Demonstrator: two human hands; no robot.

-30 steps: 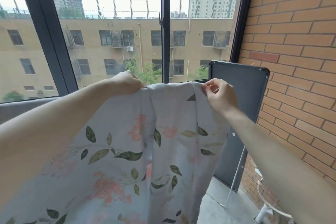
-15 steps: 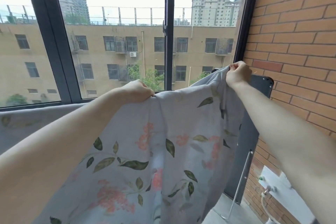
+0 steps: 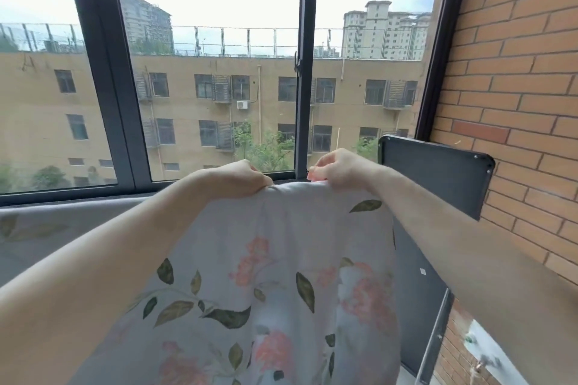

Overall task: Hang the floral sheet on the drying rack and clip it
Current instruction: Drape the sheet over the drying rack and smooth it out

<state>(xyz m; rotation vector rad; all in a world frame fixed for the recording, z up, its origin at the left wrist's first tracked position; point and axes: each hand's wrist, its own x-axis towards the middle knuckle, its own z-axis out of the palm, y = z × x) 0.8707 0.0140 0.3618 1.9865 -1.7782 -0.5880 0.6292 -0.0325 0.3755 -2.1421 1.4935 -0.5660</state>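
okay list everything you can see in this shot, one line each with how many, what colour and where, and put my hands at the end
floral sheet: one, pale grey with pink flowers and green leaves, hanging in front centre, more of it stretching off to the left below the window
window frame: one, dark grey, with upright bars, across the back
brick wall: one, orange-brown, right side
dark panel: one, dark grey with rounded corners, leaning by the brick wall
metal rod: one, grey, lower right beside the panel
building outside: one long tan block, beyond the glass, towers behind it
left hand: grips the sheet's top edge, centre
right hand: pinches the top edge, close beside the left
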